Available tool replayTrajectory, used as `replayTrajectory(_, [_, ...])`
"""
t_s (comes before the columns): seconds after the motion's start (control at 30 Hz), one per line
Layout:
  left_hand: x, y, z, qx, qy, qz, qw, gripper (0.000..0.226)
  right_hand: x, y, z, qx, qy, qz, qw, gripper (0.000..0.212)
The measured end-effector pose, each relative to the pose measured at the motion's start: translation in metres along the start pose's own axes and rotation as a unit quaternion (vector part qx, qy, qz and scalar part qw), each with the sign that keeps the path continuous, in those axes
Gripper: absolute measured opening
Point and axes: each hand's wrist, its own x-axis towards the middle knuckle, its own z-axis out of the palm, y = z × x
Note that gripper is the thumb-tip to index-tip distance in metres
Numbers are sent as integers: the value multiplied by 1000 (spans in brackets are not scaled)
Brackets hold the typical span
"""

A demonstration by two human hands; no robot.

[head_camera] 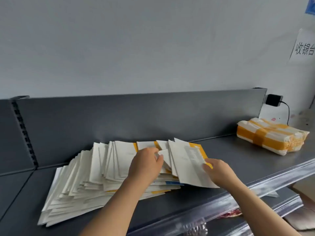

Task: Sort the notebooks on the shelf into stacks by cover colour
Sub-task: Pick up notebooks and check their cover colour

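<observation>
A fanned heap of several thin notebooks (88, 181) lies on the dark grey shelf (238, 160), most showing white backs, with yellow and blue cover edges peeking out. My left hand (146, 163) rests on the middle of the heap and pinches the corner of a white notebook (164, 155). My right hand (217, 169) grips the right edge of a tilted bundle of notebooks (189, 164) whose yellow cover shows at the top right.
A package wrapped in white plastic and yellow tape (271, 135) sits at the shelf's far right. A black charger (273, 100) hangs on the wall behind it. A paper sign (304, 46) is on the wall. A lower shelf (265, 212) lies below at the right.
</observation>
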Motion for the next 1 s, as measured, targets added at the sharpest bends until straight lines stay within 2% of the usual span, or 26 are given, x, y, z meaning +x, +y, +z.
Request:
replayTrajectory(0.1, [6,14,27,4,-21,-40,999,40,4,7,6,-14,-37,-28,999,35])
replayTrajectory(0.27, [12,27,52,34,-41,-80,995,30,6,18,14,-6,-14,-107,994,28])
replayTrajectory(0.37, [16,24,59,19,-36,-106,994,29,5,20,14,15,-33,-150,988,27])
replayTrajectory(0.47, [17,21,60,-6,-45,-134,990,24,5,25,12,48,-60,-136,988,32])
replayTrajectory(0.57, [17,21,56,-28,-27,-140,989,14,10,33,9,58,-33,-96,993,28])
replayTrajectory(0.7, [17,20,49,-17,2,-127,992,31,13,26,10,56,-54,-120,990,31])
replayTrajectory(0.87, [17,18,52,-25,-22,-141,989,20,6,9,15,107,-80,-146,980,35])
replayTrajectory(1.0, [14,13,49,-28,-20,-139,990,20,8,11,15,116,-88,-128,981,26])
